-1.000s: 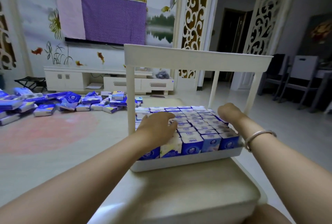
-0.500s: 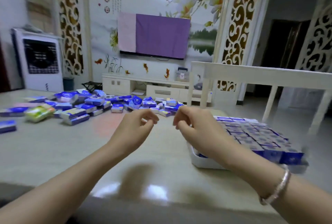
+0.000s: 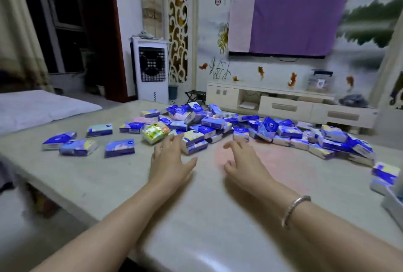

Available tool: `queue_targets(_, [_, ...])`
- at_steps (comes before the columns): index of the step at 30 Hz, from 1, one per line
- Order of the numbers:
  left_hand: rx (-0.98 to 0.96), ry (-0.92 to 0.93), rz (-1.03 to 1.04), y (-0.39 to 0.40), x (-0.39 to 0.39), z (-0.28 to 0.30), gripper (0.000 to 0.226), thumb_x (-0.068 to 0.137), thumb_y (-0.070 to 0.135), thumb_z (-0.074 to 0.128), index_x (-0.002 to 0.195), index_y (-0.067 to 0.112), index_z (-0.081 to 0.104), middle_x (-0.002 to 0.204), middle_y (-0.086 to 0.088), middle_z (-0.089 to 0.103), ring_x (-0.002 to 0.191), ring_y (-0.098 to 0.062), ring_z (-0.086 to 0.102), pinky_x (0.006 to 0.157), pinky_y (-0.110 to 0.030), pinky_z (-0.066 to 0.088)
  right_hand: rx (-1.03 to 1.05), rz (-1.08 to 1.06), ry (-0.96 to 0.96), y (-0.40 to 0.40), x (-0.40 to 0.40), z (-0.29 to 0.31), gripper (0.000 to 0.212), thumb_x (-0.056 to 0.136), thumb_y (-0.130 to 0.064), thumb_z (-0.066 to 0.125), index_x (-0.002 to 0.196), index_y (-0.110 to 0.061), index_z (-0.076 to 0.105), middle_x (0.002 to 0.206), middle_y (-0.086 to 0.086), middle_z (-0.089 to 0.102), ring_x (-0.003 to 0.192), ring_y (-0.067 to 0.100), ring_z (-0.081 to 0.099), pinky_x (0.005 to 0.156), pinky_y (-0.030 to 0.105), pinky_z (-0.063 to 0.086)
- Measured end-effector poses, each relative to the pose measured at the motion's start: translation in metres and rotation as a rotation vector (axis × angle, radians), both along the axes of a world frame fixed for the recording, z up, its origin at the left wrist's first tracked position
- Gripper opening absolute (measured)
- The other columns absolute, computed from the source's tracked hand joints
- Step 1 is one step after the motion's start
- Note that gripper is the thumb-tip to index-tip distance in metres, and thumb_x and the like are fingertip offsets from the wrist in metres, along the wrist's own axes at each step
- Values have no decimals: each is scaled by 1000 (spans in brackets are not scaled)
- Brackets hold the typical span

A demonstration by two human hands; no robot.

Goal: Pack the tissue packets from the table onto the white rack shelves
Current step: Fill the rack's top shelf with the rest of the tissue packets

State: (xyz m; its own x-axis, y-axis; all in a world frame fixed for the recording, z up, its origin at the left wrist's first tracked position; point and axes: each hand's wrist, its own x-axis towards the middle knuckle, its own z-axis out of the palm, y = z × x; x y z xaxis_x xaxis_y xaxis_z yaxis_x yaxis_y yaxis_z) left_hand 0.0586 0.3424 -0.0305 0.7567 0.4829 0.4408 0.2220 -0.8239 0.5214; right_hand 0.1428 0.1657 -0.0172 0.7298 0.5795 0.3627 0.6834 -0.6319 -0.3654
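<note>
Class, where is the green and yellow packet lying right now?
In the head view, the green and yellow packet lies on the table, left of centre, just beyond the left hand.

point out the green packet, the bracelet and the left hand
green packet (image 3: 155, 133), head view, on its top face
bracelet (image 3: 293, 209), head view, on the band across the right wrist
left hand (image 3: 169, 160), head view, on the back of the hand

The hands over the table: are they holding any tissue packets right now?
No. The left hand and right hand are both open and empty, fingers spread, reaching toward the pile of packets.
</note>
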Motion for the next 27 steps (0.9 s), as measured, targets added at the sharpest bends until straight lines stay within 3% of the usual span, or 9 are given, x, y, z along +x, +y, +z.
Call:
queue_targets(4, [32,117,32,19,47,5,80,76,59,64,143,32,32,146,-1,34,134,-27,31,110,-38,29,39,12,-27,30,41,-7,59,81,-14,52,138,-19,39,143,8,36,134,26,32,110,38,31])
queue_targets(9, [6,77,15,20,74,-9,56,81,43,65,130,27,43,129,-4,42,118,-29,45,96,-38,42,59,4,13,57,84,1,67,84,-10,50,147,-24,29,157,11,17,144,28,16,117,38,18])
queue_targets(15, [-67,-38,-58,27,76,-13,41,79,35,71,111,25,49,107,1,42,102,-24,51,86,-37,45,-81,10,38,88,130,5,71,83,-13,48,148,-32,25,159,6,15,146,28,14,115,48,22])
queue_targets(17, [-64,-62,-70,25,77,-13,37,80,39,70,109,25,51,106,2,43,100,-23,51,86,-37,46,-101,-7,57,90,133,4,66,83,-13,49,144,-31,33,152,8,29,139,30,27,111,45,28])
queue_targets(21, [-109,-127,-122,20,77,-9,28,84,38,66,105,24,54,102,3,46,94,-17,50,80,-29,43,14,-19,-6,77,122,7,42,85,-12,53,126,-19,48,114,12,51,108,32,49,89,39,41])
queue_targets(24, [-342,-253,-173,9,71,-1,17,87,28,66,94,18,54,94,-4,53,82,-8,50,72,-21,42,255,-73,215,56,106,20,29,86,-14,52,115,-16,53,102,9,63,95,26,57,76,34,43])
queue_targets(27, [-895,-411,-196,-13,69,23,33,85,38,67,106,17,53,92,-11,56,84,-16,55,83,-40,53,570,-167,529,32,87,39,22,79,-15,53,102,-15,54,89,11,67,81,26,63,72,37,51])
